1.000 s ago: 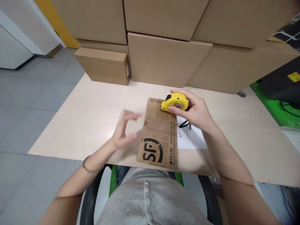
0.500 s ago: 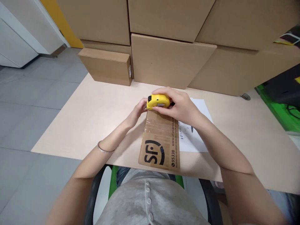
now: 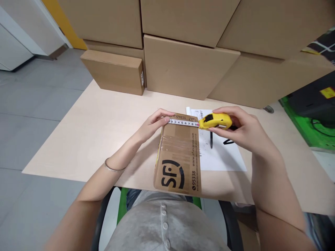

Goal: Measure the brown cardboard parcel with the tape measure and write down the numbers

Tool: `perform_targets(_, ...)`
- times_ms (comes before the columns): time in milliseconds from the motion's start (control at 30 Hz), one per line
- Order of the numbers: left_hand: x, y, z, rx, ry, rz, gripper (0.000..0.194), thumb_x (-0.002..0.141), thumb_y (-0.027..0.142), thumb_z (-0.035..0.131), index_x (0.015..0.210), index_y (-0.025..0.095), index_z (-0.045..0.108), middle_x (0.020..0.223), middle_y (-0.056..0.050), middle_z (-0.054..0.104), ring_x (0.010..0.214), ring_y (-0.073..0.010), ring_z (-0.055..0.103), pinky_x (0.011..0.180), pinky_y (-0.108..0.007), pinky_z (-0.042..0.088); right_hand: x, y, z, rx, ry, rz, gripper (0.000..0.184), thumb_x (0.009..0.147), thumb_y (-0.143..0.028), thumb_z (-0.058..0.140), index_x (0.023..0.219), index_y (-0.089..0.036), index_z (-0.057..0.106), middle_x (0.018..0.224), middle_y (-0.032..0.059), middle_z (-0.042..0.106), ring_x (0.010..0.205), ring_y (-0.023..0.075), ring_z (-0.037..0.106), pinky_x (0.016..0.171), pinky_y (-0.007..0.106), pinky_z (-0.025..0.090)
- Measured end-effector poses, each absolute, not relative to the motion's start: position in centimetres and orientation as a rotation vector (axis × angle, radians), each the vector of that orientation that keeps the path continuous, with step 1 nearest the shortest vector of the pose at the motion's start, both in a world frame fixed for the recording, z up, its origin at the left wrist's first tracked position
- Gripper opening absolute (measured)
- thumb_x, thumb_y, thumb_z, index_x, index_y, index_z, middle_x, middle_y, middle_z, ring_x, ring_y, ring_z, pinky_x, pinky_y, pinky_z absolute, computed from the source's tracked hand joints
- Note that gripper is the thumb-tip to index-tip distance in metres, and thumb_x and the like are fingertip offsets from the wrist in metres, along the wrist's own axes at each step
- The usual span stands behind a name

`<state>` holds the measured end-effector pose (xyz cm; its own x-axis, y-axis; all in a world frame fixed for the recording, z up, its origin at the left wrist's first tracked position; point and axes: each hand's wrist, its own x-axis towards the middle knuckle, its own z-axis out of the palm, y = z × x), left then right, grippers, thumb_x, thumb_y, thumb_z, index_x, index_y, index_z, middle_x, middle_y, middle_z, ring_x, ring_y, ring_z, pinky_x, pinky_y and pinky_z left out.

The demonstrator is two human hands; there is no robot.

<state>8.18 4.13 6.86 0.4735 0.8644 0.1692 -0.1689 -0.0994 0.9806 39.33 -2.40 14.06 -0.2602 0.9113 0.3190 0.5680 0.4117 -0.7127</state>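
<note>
A yellow tape measure is gripped by its case in my right hand, just off the right side of a brown SF Express cardboard box. Its white blade is drawn out across the box's top near the far end, with numbers up to about 9 and a red mark showing. My left hand pinches the blade's free end at the box's left edge, thumb on top. A black wrist strap or loop hangs below the case, over the paper.
Under the right hand lies a white sheet of paper with handwriting, and a black pen on it. Large cartons are stacked along the table's back. A smaller flat box stands back left. The table's front edge is close to my body.
My right hand has moved right with the tape measure, and the blade now stretches across the box. My left hand stays at the left edge, now holding the blade's end.
</note>
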Motion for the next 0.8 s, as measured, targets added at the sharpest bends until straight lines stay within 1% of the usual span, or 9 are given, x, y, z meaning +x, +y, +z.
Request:
perform_targets(167, 8.1, 4.2, 7.1, 1.395, 0.654, 0.998, 0.019, 0.093, 0.043, 0.075, 0.106, 0.029, 0.078, 0.120, -0.003, 0.076, 0.118, -0.0236, 0.068, 0.106, -0.043, 0.050, 39.3, -2.9, 13.5, -1.291, -1.940, 0.569, 0.044, 0.085, -0.041, 0.085, 0.126, -0.031, 0.071, 0.128, 0.0044, 0.074, 0.098, 0.0220, 0.074, 0.081, 0.034, 0.063)
perform_targets(300, 8.2, 4.1, 7.0, 1.365, 0.663, 0.994, 0.020, 0.093, 0.044, 0.075, 0.105, 0.028, 0.078, 0.119, -0.004, 0.077, 0.116, -0.0238, 0.069, 0.105, -0.043, 0.051, 38.9, -3.0, 13.6, -1.319, -1.959, 0.503, 0.044, 0.086, -0.042, 0.083, 0.128, -0.032, 0.071, 0.127, 0.0046, 0.075, 0.099, 0.0239, 0.074, 0.080, 0.037, 0.062)
perform_targets(500, 8.3, 4.0, 6.8, 1.355, 0.677, 0.995, 0.019, 0.093, 0.044, 0.075, 0.106, 0.030, 0.077, 0.118, -0.003, 0.077, 0.114, -0.0230, 0.069, 0.103, -0.042, 0.052, 38.6, -3.3, 13.7, -1.328, -1.966, 0.464, 0.043, 0.088, -0.042, 0.082, 0.128, -0.034, 0.070, 0.129, 0.0043, 0.074, 0.101, 0.0248, 0.074, 0.079, 0.037, 0.061)
perform_targets(667, 8.2, 4.0, 6.6, 1.397, 0.704, 0.996, 0.022, 0.095, 0.046, 0.073, 0.109, 0.030, 0.076, 0.117, -0.003, 0.077, 0.113, -0.0227, 0.069, 0.104, -0.043, 0.052, 38.5, -3.9, 14.4, -1.318, -1.966, 0.480, 0.041, 0.087, -0.041, 0.083, 0.125, -0.034, 0.071, 0.124, 0.0032, 0.075, 0.094, 0.0229, 0.073, 0.073, 0.035, 0.059)
perform_targets(800, 8.0, 3.9, 6.6, 1.494, 0.687, 1.035, 0.029, 0.096, 0.051, 0.071, 0.114, 0.029, 0.077, 0.125, -0.005, 0.077, 0.122, -0.0242, 0.068, 0.111, -0.043, 0.051, 36.8, -3.7, 15.2, -1.298, -2.000, 0.464, 0.039, 0.087, -0.039, 0.082, 0.125, -0.033, 0.071, 0.123, 0.0037, 0.076, 0.089, 0.0227, 0.073, 0.072, 0.036, 0.057)
